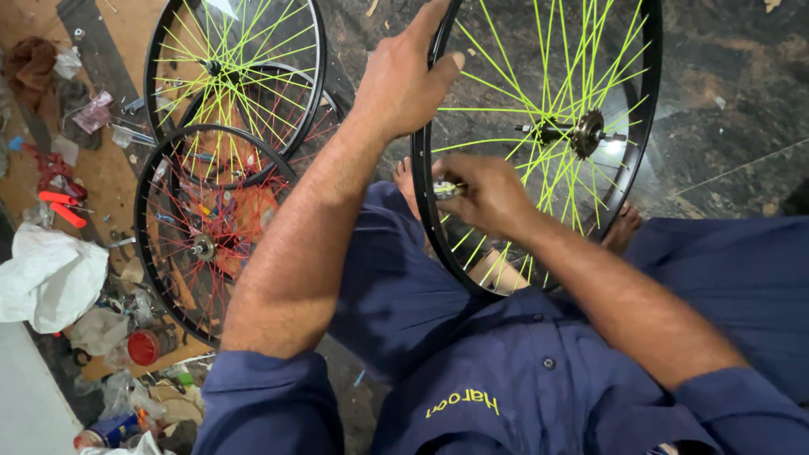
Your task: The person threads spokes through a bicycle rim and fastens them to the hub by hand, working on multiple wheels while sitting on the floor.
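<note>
From the head camera we looked down on a black-rimmed bicycle wheel with neon-yellow spokes, which stood upright on the dark stone floor between our knees; we take it as our landmark. Our left hand was clenched over the top left of its rim, thumb pressed on the inner edge. Our right hand was closed around a small silvery tool, held against the rim lower down on the same side, among the spokes. The wheel's metal hub sat to the right of both hands. Our bare feet showed behind the lower rim.

To the left of that wheel lay a second black wheel with yellow spokes, and below it a black wheel with red spokes, the two overlapping. Farther left we saw a crumpled white plastic bag, and below it a red-lidded jar amid small clutter.
</note>
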